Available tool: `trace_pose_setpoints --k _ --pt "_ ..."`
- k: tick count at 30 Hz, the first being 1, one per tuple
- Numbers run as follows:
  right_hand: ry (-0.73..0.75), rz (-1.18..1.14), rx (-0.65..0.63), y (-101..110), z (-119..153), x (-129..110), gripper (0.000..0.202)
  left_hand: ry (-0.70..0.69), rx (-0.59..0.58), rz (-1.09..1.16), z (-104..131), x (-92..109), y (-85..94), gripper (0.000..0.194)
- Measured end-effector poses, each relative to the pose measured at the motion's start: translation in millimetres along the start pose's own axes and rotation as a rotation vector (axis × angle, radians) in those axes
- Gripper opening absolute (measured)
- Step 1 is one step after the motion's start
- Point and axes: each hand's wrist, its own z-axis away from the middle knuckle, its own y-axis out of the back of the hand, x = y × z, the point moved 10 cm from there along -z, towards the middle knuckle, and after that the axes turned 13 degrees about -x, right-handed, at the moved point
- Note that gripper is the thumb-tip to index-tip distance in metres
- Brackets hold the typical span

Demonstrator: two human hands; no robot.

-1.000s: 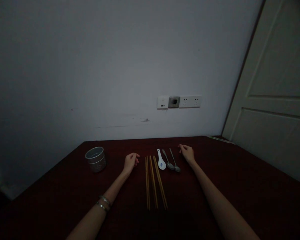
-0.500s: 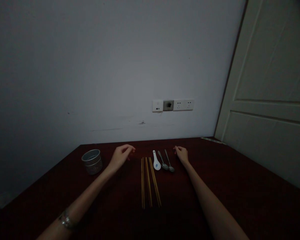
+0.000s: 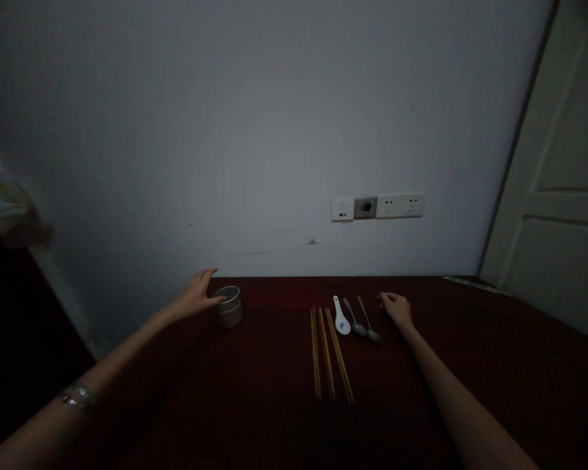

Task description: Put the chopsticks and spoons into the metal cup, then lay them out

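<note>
My left hand (image 3: 198, 295) is at the left side of a grey metal cup (image 3: 231, 312), fingers and thumb spread apart. The thumb overlaps the cup's rim; whether it touches is hard to tell. On the table's right, my right hand (image 3: 396, 309) rests with its fingers curled in and nothing visible in them. Just left of it lie two metal spoons, one thin-handled (image 3: 368, 322) and one shorter (image 3: 355, 322). Beside these is a white ceramic soup spoon (image 3: 342, 322). Further left, several wooden chopsticks (image 3: 327, 356) lie in three pairs.
The dark red table (image 3: 255, 405) meets a pale wall (image 3: 255, 130) at its back edge. Sockets and a switch (image 3: 377, 207) are set in the wall. A panelled door (image 3: 563, 215) stands at the right, and a blurred patterned cloth (image 3: 4, 202) shows at the far left.
My left hand has moved left from near the chopsticks to the metal cup, its fingers spreading. The view has turned left. My right hand stays by the spoons.
</note>
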Motion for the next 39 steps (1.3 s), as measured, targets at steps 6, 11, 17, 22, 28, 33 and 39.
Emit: trace_pose_setpoints --k 6,11,17,22,28,33,39 --pt "-0.02 -0.023 -0.006 -1 -1 4 0.04 0.055 -0.107 0.3 6 -53 -50.6 0.089" --pt "-0.01 -0.029 -0.003 1 1 2 0.04 0.156 -0.091 0.487 4 -65 -70.9 0.104" --pt "-0.014 -0.014 -0.004 2 4 -3 0.04 0.175 -0.055 0.496 -3 -56 -79.3 0.107" --pt "0.009 -0.013 -0.002 3 6 -7 0.042 0.189 0.035 0.467 -7 -51 -78.1 0.104" --pt "0.005 0.011 -0.019 1 4 -6 0.042 0.178 0.089 0.443 -11 -54 -82.5 0.094" --pt "0.008 0.007 -0.021 2 5 -8 0.042 0.219 0.135 0.418 -9 -65 -84.0 0.086" --pt "0.01 -0.018 -0.023 1 5 -8 0.043 0.202 0.203 0.439 -22 -55 -80.5 0.084"
